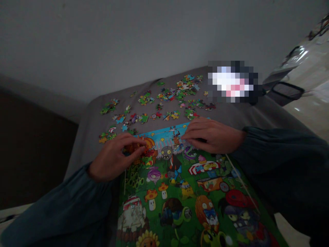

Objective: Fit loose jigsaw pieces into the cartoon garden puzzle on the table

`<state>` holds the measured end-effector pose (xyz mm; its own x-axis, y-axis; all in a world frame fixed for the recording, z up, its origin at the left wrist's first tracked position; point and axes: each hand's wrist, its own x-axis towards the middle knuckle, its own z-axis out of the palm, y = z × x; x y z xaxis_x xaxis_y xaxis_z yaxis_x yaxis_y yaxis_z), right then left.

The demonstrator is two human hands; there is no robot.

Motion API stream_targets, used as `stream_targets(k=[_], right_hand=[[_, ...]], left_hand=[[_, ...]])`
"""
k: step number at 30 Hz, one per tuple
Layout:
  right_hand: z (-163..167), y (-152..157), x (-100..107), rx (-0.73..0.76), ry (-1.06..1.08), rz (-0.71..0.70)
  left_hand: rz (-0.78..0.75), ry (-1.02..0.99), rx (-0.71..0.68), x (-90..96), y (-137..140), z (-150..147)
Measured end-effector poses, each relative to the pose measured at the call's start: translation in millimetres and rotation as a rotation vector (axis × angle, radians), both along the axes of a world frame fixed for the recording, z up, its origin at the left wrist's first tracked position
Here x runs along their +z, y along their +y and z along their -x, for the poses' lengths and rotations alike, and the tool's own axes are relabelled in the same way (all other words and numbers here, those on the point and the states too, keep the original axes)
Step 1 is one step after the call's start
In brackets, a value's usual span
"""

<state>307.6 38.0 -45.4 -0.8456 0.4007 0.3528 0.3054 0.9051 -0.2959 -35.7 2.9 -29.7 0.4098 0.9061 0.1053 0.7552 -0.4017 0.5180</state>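
A colourful cartoon jigsaw puzzle (177, 188) with a green ground and a blue top strip lies before me on the grey cloth. My left hand (114, 156) rests over its upper left corner, thumb and forefinger brought together beside the printed pumpkin. Over the upper right part is my right hand (212, 135), its fingers bent and closed near the blue strip. Whatever is between the fingertips of either hand is too small and dark to make out. Just beyond the puzzle's top edge lie several loose puzzle pieces (144, 118).
More puzzle pieces (185, 85) are spread in clusters across the grey cloth (89, 120) towards the wall (128, 44). A bright, pixelated object (231, 82) stands at the back right. Dark-framed glasses-like shapes (288, 90) show beside it, with shiny floor (313, 85) further right.
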Motion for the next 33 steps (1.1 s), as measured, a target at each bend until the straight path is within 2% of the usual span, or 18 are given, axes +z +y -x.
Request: stream_targets(k=[8, 21, 26, 33], right_hand=[[0.5, 0.4, 0.3, -0.007, -0.019, 0.017], [0.0, 0.5, 0.2, -0.007, -0.022, 0.002], [0.2, -1.0, 0.1, -0.011, -0.038, -0.008], [0.8, -3.9, -1.8, -0.042, -0.015, 0.039]], left_hand=[[0.047, 0.075, -0.124, -4.8, 0.3, 2.1], [-0.035, 0.047, -0.238, -15.4, 4.9, 9.4], [-0.052, 0.063, -0.287, -13.4, 3.5, 7.3], [-0.044, 0.099, -0.280, -5.7, -2.2, -0.4]])
